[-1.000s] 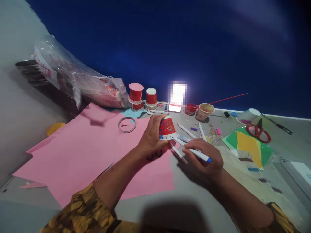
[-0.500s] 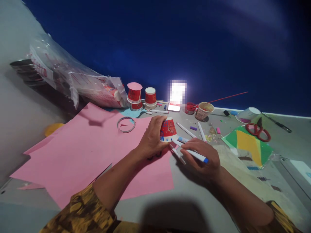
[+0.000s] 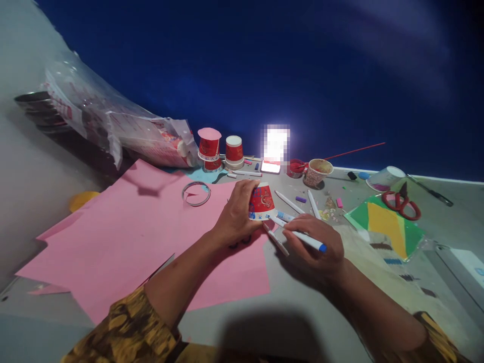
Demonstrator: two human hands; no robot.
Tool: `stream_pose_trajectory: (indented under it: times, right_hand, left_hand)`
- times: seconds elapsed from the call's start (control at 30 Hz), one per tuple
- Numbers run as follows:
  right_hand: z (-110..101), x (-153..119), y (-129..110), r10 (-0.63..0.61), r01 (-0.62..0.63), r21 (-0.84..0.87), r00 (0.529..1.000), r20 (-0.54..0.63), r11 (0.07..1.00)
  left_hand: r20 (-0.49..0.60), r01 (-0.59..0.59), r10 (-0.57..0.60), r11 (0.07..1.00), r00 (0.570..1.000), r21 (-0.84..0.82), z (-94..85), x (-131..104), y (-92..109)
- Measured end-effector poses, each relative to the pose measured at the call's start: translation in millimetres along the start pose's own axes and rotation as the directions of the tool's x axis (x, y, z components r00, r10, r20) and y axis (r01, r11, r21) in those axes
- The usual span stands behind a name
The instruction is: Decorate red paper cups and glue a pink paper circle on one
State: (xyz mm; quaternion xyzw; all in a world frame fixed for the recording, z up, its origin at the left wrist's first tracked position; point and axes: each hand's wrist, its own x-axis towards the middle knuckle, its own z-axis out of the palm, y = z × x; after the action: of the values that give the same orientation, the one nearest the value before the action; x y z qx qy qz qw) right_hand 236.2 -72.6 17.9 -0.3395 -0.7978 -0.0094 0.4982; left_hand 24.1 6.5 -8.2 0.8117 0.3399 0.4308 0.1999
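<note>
My left hand is closed around a red paper cup, held upside down with its white rim low. Blue marks show on the cup's side and along its rim band. A white marker with a blue end sits in the pinch of my right hand, its tip at or very near the cup's rim. Pink paper spreads beneath and left of my left hand. Just below the cup lies another slim white pen.
Behind stand stacked red cups, a bright phone and a used paper cup. Uncapped markers lie beyond my hands. Red-handled scissors rest on a green and yellow sheet at right. A tape ring lies on the pink paper.
The marker and my right hand have shifted very slightly right. My left hand and the cup stay nearly where they were.
</note>
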Motion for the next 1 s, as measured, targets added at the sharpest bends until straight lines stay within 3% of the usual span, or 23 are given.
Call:
stream_pose_trajectory:
  times: [0.57,0.67,0.83,1.0]
  right_hand:
    - [-4,1,0,0.04,-0.041,-0.02,0.999,-0.025,0.999]
    - [-1,-3,5,0.044,-0.04,-0.078,0.998,0.046,0.996]
    - [5,-14,11,0.071,-0.035,-0.131,0.958,0.279,0.991]
    - [8,-16,8,0.045,-0.004,-0.123,0.941,0.334,0.992]
  left_hand:
    - [-0.001,0.05,-0.05,0.998,0.999,-0.023,-1.9,1,1]
    - [-0.031,0.06,-0.06,0.998,0.998,-0.008,-5.3,3,0]
    - [-0.154,0.12,-0.11,0.991,0.982,0.056,-14.0,6,-4]
    - [-0.298,0.156,-0.115,0.981,0.948,0.118,-19.4,9,-8]
